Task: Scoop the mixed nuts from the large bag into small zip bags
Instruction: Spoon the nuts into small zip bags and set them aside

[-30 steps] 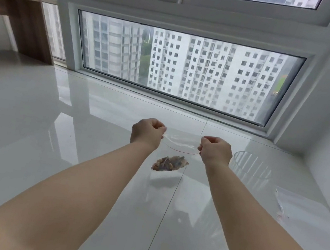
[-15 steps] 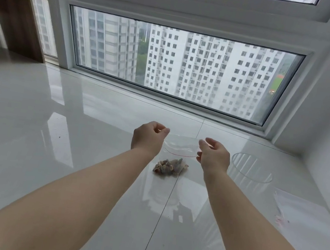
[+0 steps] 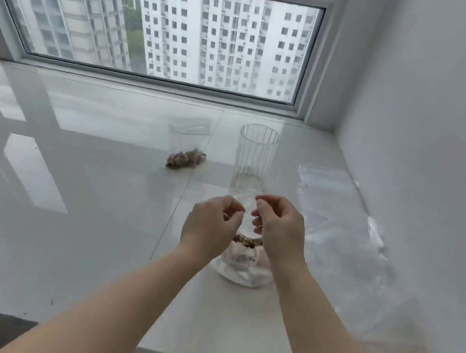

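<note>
A small zip bag (image 3: 187,151) with a clump of mixed nuts in its lower end lies flat on the white counter (image 3: 67,211), well beyond my hands. Nearer to me stands the large clear bag (image 3: 241,269) with nuts showing at its top. My left hand (image 3: 211,229) and my right hand (image 3: 278,232) hover just above it, close together. Each pinches an edge of thin clear plastic (image 3: 248,209) stretched between them. I cannot tell whether this plastic is the large bag's mouth or a separate small bag.
A tall ribbed glass (image 3: 255,155) stands just beyond my hands. Empty clear zip bags (image 3: 339,211) lie flat at the right, near the wall (image 3: 424,176). The window (image 3: 163,31) runs along the back. The counter's front edge is close to me.
My hands let go of the filled small bag, which now lies on the counter. They drew back toward me and closed on clear plastic above the large bag. The view tilted down.
</note>
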